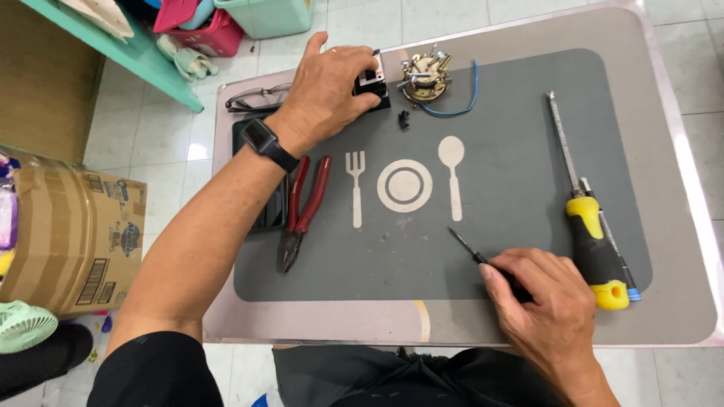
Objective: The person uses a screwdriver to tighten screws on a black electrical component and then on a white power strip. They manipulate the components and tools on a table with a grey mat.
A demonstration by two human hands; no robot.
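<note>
a home used as a makeshift repair spot; white tiled floor (151, 136); small tabletop (679, 316) with printed fork, plate and spoon; cardboard box (72, 241), plastic bins (268, 15), green shelf (143, 56); pliers (302, 211) and screwdriver (596, 249) lying out

on the worktop (679, 226), the left hand (328, 90) rests on a small boxy part (372, 84) at the far edge, with a round metal mechanism (424, 78) just to its right and eyeglasses (253, 99) to its left. pliers (302, 211) lie left of centre beside a flat tray (260, 203). the right hand (547, 301) holds a small screwdriver (471, 252) at the near edge, and a large screwdriver (584, 203) lies to its right.
</note>
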